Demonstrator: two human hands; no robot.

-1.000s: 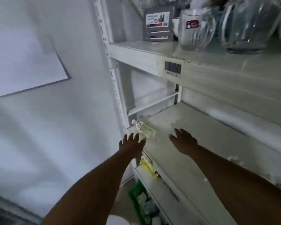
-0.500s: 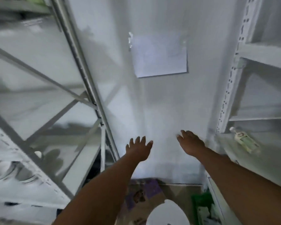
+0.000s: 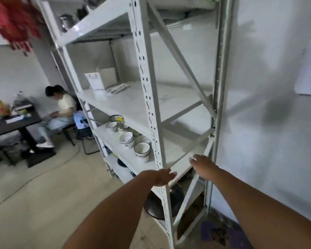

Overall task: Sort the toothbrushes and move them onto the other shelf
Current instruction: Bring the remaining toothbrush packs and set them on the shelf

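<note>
Both hands were empty, fingers loosely extended: the left hand (image 3: 160,177) and right hand (image 3: 202,164) hovered low before the shelf unit (image 3: 145,83), toothbrushes (image 3: 118,88) lying well above them.

bare forearms, no sleeves, hands (image 3: 162,177) ringless

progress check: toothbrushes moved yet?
Nothing looks done: no toothbrush is clearly visible. Left hand and right hand are empty, open, reaching toward the white shelving unit. A bundle lies beside a white box, too blurred to identify. Sorting and moving remain.
</note>
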